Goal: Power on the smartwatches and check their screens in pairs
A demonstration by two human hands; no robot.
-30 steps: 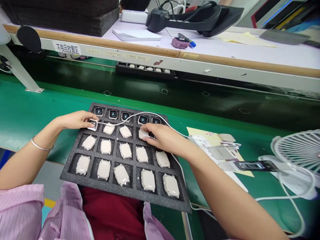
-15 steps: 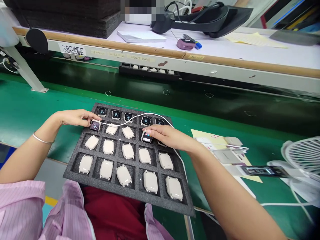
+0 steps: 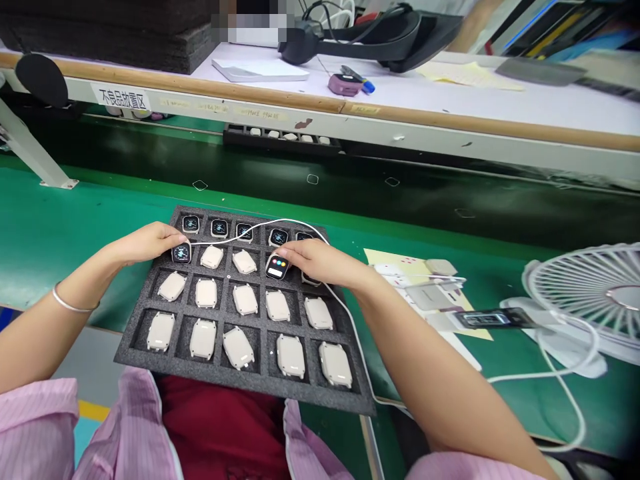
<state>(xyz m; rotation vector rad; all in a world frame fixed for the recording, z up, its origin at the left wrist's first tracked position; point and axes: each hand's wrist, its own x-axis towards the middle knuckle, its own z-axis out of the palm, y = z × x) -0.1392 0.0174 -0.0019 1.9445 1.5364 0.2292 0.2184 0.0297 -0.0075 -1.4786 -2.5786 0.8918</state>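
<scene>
My left hand [image 3: 153, 240] pinches a smartwatch body [image 3: 181, 252] at the left end of the second row of a dark foam tray [image 3: 295, 397]. Its screen shows a round dial, and a white cable [image 3: 285, 220] runs to it. My right hand [image 3: 327, 261] grips the edge of another smartwatch [image 3: 277, 266] in the same row, its lit screen showing coloured dots. Along the back row, several watches [image 3: 219, 227] lie face up with lit screens. Pale watch bodies [image 3: 245, 299] lie back up in the other pockets. My right hand partly hides one watch.
To the right stand a white fan [image 3: 595, 293] and a dark device with a lit display [image 3: 495, 318]. White chargers [image 3: 430, 293] lie on yellow paper. A shelf edge [image 3: 320, 110] crosses behind the tray; beneath it sits another tray of pale pieces [image 3: 283, 140].
The left watch now shows a clear dial on its screen. In my right hand, the watch is tilted more towards me, its dots plainer. The whole view has shifted slightly.
</scene>
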